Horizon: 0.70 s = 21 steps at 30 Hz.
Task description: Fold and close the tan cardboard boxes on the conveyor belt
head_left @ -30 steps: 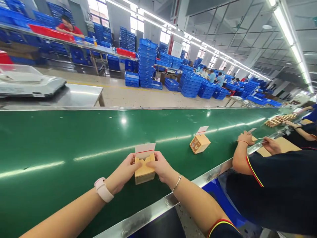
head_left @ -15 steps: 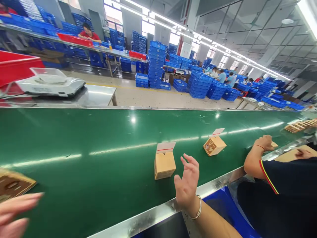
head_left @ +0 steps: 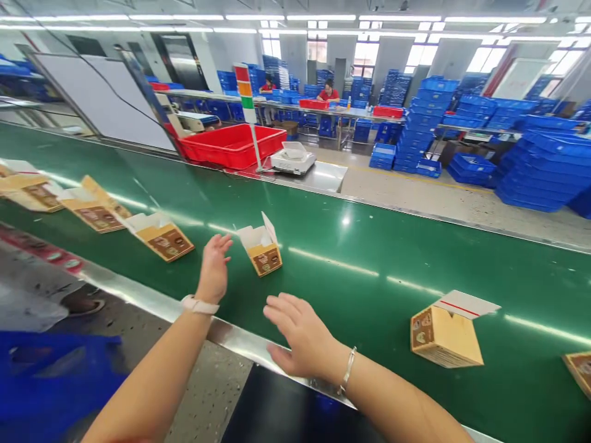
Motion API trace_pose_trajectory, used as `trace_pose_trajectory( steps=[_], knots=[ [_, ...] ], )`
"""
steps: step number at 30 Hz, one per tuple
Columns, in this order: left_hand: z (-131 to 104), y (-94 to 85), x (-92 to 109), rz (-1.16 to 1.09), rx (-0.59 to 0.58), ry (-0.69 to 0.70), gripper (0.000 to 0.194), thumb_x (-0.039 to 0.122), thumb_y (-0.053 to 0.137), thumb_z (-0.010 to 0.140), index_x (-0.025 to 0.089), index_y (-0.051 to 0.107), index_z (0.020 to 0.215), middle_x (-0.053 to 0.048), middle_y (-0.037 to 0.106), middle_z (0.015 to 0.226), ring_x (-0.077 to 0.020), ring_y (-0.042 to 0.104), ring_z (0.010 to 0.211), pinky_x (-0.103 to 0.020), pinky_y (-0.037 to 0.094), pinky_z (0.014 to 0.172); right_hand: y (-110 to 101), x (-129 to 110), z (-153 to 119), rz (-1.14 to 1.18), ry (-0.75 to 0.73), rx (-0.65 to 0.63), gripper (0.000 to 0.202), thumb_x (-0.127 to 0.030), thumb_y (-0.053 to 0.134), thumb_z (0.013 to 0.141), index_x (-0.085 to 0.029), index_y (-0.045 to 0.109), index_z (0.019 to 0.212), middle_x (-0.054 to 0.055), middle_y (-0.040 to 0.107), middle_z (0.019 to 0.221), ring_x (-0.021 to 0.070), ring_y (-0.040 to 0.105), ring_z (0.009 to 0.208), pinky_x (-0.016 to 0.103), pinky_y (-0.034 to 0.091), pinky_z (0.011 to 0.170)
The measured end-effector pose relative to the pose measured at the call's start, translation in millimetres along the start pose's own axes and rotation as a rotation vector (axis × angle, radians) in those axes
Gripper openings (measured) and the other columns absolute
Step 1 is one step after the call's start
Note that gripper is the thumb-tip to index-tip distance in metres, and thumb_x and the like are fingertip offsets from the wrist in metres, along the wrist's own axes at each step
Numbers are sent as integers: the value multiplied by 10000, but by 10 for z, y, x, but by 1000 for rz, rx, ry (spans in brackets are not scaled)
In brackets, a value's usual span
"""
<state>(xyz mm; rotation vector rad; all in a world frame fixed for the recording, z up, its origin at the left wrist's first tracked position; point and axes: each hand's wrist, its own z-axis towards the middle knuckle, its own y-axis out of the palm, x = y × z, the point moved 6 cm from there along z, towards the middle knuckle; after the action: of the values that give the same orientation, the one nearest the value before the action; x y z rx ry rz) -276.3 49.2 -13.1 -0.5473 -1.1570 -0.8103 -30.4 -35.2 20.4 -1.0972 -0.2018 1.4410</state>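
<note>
My left hand reaches over the green conveyor belt, fingers stretched and nothing in them. Just to its right stands a small brown cardboard box with its white-lined flaps up, apart from the hand. Lower and to the right, my right hand hovers with spread fingers, also without a hold on anything. Left of my left hand sits another box with raised flaps. Farther right, beyond my right hand, stands a box with its top folded over and a white flap with a red line sticking out.
More flapped boxes line the belt at left. Behind the belt are a red bin, a signal light pole and a white scale. A metal rail edges the near side. People work at far tables.
The view has swung left, bringing open-flapped boxes into sight. Both hands now are close together near one of them. The box with the red-lined flap lies farther right of my right hand.
</note>
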Motion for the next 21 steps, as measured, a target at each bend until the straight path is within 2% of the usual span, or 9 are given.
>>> trace_pose_trajectory(
  steps=[4,7,10,13,14,16,18,20,21],
  knots=[
    [58,537,-23,-155,-119,-2,704,789,460,689,207,535,1078,-151,619,1227,-259,615,1098,-345,509,815,147,513,422,-119,240,-9,786,-271,675,769,-159,325,1464,162,278,1518,375,174,1414,619,216,1113],
    [-23,698,81,-194,-191,64,645,785,480,710,193,573,947,-127,681,1049,-253,647,990,-380,501,882,165,806,651,-120,386,-51,753,-270,688,792,-246,345,1462,91,278,1528,386,230,1386,667,204,1084],
    [-122,709,132,-133,-213,96,588,751,476,751,198,572,925,-97,686,930,-242,654,901,-381,510,855,133,947,768,-93,429,0,570,-295,696,811,-292,498,1346,39,410,1464,365,333,1322,649,246,1064],
    [-145,702,120,17,-193,62,511,647,516,781,205,542,1037,-47,661,820,-212,646,800,-355,509,799,92,985,795,-18,421,155,120,-294,643,854,-268,680,965,32,643,1169,318,469,1181,578,293,1053],
    [-133,710,123,70,-184,56,480,595,553,774,205,532,1053,-27,643,779,-199,638,772,-344,502,794,92,984,795,12,415,202,94,-275,598,879,-249,673,828,38,664,1075,292,507,1121,541,314,1048],
    [-91,751,146,139,-178,44,458,491,621,751,198,511,1085,17,591,693,-173,614,709,-320,490,775,104,982,789,47,414,285,256,-235,509,907,-219,593,665,68,637,1043,257,523,1086,470,344,1042],
    [-37,813,161,124,-190,-19,562,393,683,717,189,444,1183,53,550,669,-144,588,646,-295,488,727,86,1050,734,79,528,442,210,-215,510,873,-217,520,663,101,565,1114,249,487,1138,417,364,1041],
    [5,899,138,89,-244,-162,758,313,736,674,192,324,1298,63,553,722,-117,570,600,-274,486,675,65,1186,614,124,728,640,86,-216,568,799,-223,486,770,126,486,1144,261,445,1171,402,381,1033],
    [11,955,113,77,-300,-256,825,285,756,656,198,282,1326,50,570,775,-112,578,610,-270,488,671,68,1264,549,147,826,714,136,-220,587,767,-223,473,841,129,458,1137,265,444,1158,402,397,1018]
  ],
)
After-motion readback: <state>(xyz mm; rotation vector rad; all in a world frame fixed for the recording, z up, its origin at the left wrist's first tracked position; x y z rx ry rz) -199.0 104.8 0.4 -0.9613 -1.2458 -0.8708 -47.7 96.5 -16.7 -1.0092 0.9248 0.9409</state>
